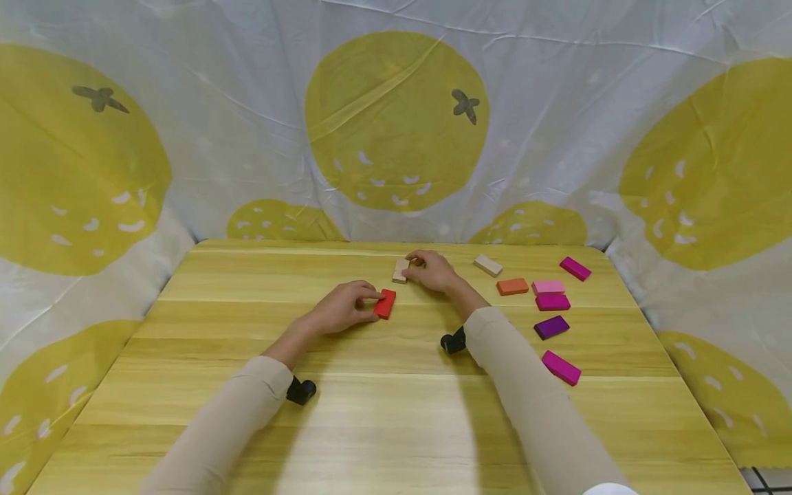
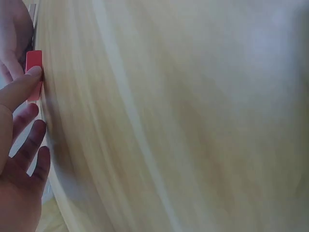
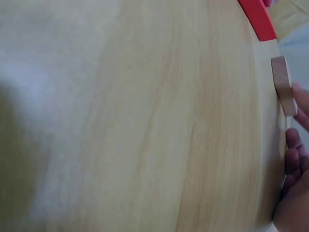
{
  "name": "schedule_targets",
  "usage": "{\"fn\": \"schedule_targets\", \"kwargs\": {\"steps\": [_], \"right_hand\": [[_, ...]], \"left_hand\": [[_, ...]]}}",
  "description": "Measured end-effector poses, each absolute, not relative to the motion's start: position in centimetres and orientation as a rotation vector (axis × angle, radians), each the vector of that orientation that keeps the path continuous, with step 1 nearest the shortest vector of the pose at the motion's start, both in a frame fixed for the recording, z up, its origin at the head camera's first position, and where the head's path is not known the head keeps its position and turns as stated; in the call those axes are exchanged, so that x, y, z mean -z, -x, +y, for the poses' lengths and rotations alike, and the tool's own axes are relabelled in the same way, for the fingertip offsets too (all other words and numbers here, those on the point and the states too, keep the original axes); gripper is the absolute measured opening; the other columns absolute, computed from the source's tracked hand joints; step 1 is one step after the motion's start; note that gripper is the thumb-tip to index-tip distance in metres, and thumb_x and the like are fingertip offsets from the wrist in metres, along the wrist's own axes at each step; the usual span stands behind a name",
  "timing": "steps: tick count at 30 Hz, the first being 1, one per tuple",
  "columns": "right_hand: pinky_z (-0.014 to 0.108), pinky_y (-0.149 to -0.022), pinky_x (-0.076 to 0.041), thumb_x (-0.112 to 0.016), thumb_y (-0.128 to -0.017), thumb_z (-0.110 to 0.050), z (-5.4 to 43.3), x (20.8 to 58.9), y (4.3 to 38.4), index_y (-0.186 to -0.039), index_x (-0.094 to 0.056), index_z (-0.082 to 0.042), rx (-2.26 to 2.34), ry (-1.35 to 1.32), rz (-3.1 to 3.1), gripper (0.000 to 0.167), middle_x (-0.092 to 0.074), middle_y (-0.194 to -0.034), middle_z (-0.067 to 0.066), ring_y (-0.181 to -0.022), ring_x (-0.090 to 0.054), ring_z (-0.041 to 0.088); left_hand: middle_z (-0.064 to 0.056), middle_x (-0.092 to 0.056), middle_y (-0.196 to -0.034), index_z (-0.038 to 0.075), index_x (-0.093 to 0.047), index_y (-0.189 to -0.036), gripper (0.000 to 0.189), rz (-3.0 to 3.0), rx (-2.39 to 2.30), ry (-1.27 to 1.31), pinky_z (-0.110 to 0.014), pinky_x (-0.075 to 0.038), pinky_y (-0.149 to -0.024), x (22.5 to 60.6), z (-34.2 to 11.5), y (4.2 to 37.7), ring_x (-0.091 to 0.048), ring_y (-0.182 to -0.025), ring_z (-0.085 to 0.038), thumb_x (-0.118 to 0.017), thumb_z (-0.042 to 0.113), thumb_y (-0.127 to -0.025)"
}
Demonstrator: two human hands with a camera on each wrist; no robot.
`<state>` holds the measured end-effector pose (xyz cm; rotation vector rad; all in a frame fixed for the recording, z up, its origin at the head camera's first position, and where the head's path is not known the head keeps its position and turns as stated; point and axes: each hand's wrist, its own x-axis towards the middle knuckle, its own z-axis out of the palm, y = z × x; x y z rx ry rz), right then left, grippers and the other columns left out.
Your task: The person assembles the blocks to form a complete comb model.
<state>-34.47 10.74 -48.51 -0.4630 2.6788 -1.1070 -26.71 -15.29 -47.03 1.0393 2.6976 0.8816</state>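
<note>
Near the far middle of the table, a red block (image 1: 386,304) lies flat, its long side running away from me. My left hand (image 1: 346,307) holds it from the left between thumb and index finger; the other fingers spread beside it in the left wrist view. Just beyond the red block is a plain wooden block (image 1: 400,272), a small gap apart from it. My right hand (image 1: 431,270) grips this wooden block from the right with thumb and index finger. In the right wrist view the thumb is at the lower end of the wooden block (image 3: 281,77).
On the right lie another plain wooden block (image 1: 488,265), an orange block (image 1: 512,287), a light pink block (image 1: 548,287), a purple block (image 1: 552,327) and several magenta blocks (image 1: 562,368). A fruit-patterned curtain (image 1: 532,137) hangs behind the wooden table (image 1: 383,426).
</note>
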Motion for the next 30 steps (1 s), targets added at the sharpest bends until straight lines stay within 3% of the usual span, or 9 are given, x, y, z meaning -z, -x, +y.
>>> {"fn": "schedule_targets", "kwargs": {"steps": [13,20,26,30], "right_hand": [[0.049,-0.106,-0.043,-0.063,-0.105,-0.035,10.9,48.6,34.8,-0.148,-0.059,-0.016,1.075,0.494,2.66,0.048,-0.058,-0.141,0.016,-0.128,-0.053,0.033],[0.048,-0.106,-0.043,-0.063,-0.105,-0.035,10.9,48.5,34.8,-0.149,-0.058,-0.017,1.069,0.516,2.655,0.048,-0.057,-0.143,0.014,-0.129,-0.053,0.031],[0.047,-0.106,-0.043,-0.062,-0.105,-0.036,10.8,48.5,34.9,-0.15,-0.058,-0.017,1.039,0.533,2.674,0.048,-0.058,-0.143,0.014,-0.128,-0.053,0.031],[0.047,-0.105,-0.043,-0.063,-0.105,-0.034,11.1,48.6,34.8,-0.15,-0.058,-0.016,1.031,0.538,2.679,0.048,-0.058,-0.142,0.013,-0.127,-0.054,0.031]], "left_hand": [[-0.004,-0.073,-0.116,0.007,-0.077,-0.123,0.044,2.818,-0.869,-0.861,-0.035,-0.051,-0.078,47.4,-12.5,27.7,-0.059,-0.084,-0.016,-0.088,0.028,-0.086],[-0.006,-0.071,-0.127,0.01,-0.075,-0.128,0.046,2.837,-0.832,-0.81,-0.044,-0.051,-0.095,47.3,-12.0,27.6,-0.065,-0.105,-0.023,-0.085,0.031,-0.089],[-0.005,-0.071,-0.124,0.012,-0.076,-0.128,0.044,2.859,-0.83,-0.772,-0.042,-0.051,-0.085,47.4,-11.7,27.6,-0.062,-0.091,-0.022,-0.085,0.032,-0.089],[-0.005,-0.071,-0.126,0.012,-0.076,-0.128,0.044,2.86,-0.833,-0.77,-0.043,-0.051,-0.092,47.5,-11.4,27.7,-0.065,-0.103,-0.023,-0.085,0.031,-0.089]]}}
